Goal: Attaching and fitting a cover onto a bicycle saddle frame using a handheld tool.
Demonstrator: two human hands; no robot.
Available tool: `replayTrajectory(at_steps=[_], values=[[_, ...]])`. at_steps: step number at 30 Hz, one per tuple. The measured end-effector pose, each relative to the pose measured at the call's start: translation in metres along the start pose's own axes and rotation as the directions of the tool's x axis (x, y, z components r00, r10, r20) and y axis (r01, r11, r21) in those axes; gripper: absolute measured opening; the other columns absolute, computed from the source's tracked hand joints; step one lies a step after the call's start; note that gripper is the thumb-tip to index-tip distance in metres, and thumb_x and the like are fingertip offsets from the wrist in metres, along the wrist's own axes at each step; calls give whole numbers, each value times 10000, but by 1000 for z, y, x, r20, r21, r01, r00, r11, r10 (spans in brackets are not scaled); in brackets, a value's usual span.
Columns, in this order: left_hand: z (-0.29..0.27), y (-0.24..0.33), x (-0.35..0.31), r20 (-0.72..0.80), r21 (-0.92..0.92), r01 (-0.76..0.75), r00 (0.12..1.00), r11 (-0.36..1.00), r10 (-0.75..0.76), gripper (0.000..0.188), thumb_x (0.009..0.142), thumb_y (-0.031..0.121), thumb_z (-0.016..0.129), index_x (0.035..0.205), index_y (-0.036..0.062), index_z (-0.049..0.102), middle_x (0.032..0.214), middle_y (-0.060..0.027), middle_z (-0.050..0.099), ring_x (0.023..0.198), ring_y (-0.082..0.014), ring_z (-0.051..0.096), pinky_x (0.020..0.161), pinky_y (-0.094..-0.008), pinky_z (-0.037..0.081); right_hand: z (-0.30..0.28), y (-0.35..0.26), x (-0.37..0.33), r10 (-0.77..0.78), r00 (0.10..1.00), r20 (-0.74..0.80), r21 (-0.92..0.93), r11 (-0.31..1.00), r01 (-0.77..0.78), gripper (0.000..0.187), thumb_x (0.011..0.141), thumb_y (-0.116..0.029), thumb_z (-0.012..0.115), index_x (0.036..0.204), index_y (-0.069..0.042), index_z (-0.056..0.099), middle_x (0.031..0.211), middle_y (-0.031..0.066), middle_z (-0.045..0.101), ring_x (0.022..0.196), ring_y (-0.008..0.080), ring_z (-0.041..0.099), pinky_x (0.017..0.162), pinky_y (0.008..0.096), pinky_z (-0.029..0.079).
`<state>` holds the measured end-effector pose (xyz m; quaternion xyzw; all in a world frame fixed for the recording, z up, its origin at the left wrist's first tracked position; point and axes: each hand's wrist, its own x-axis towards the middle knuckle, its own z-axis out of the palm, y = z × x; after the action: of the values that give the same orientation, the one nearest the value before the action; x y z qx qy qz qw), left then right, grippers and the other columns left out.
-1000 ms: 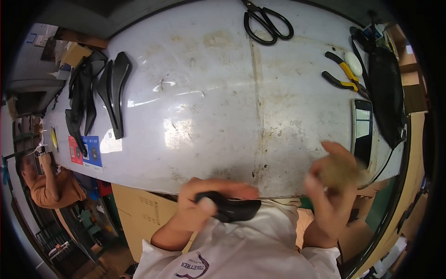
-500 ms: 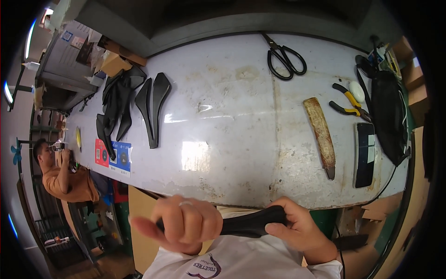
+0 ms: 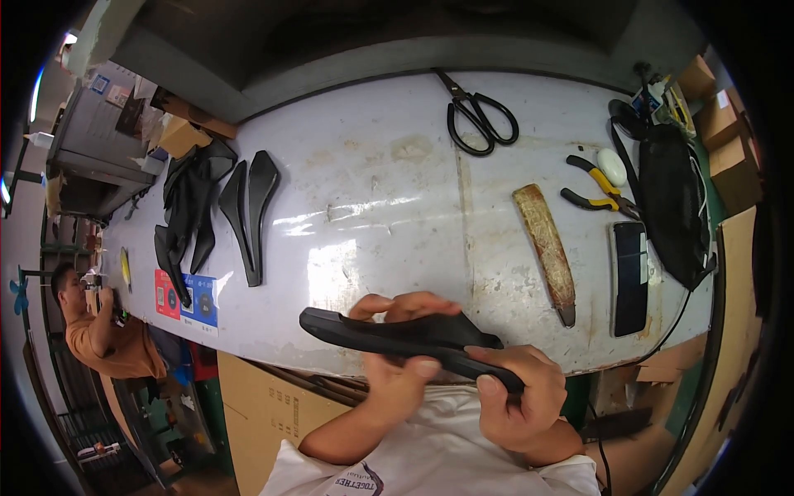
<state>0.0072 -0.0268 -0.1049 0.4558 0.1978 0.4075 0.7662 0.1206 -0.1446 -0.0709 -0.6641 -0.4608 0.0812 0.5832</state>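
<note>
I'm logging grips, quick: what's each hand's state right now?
Left hand: closed, holding the black curved piece near its middle.
Right hand: closed, gripping the same piece's right end.

- On my feed I see a glossy, brown-stained white desk (image 3: 372, 248).
- Left: heaped curved black pieces (image 3: 194, 202) overlapping a red-and-blue card (image 3: 207, 310); two slim black strips (image 3: 260, 198) beside.
- Far edge: black-looped metal scissors (image 3: 460, 93).
- Right: mottled brown dark-tipped bar (image 3: 546, 248), yellow-and-black pliers (image 3: 602, 180), white oval object (image 3: 611, 168), rectangular phone (image 3: 630, 285), black pouch (image 3: 674, 202).

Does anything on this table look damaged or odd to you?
The white table is scuffed and brown-stained, and the flat stick beside the phone looks blotchy, perhaps worn. The black part in the left hand and right hand shows no obvious damage.
</note>
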Motion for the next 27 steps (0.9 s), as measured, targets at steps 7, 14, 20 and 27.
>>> replayTrajectory(at_steps=[7,14,20,27], values=[[25,-21,-10,-166,-86,14,986,996,-28,1008,735,371,1013,1432,151,319,1402,-197,532,1306,-310,520,1212,-511,370,11,-1,-7,-52,998,-39,-122,991,47,216,924,-162,757,1038,17,717,959,153,796,695,280,744,666,355,588],[3,-23,-5,-51,41,-128,990,991,130,660,933,657,736,1190,137,420,1255,-192,586,1317,-356,533,1199,-538,367,7,1,-8,-85,996,-6,13,996,85,259,938,-161,794,1080,35,702,1020,190,796,723,297,750,660,364,586],[-23,26,-1,21,197,-298,954,934,300,547,1026,593,653,1001,74,482,815,-144,646,683,-230,600,605,-352,463,17,-14,-22,-157,981,112,319,941,114,322,908,-164,845,1110,42,702,1078,191,790,771,328,744,724,403,597],[-53,76,78,708,474,-805,590,358,389,508,970,499,692,770,62,525,672,-87,523,527,-294,552,497,-418,436,12,-21,25,-210,975,69,72,976,205,393,856,-181,864,1125,53,699,1046,198,756,848,352,717,756,425,574]])
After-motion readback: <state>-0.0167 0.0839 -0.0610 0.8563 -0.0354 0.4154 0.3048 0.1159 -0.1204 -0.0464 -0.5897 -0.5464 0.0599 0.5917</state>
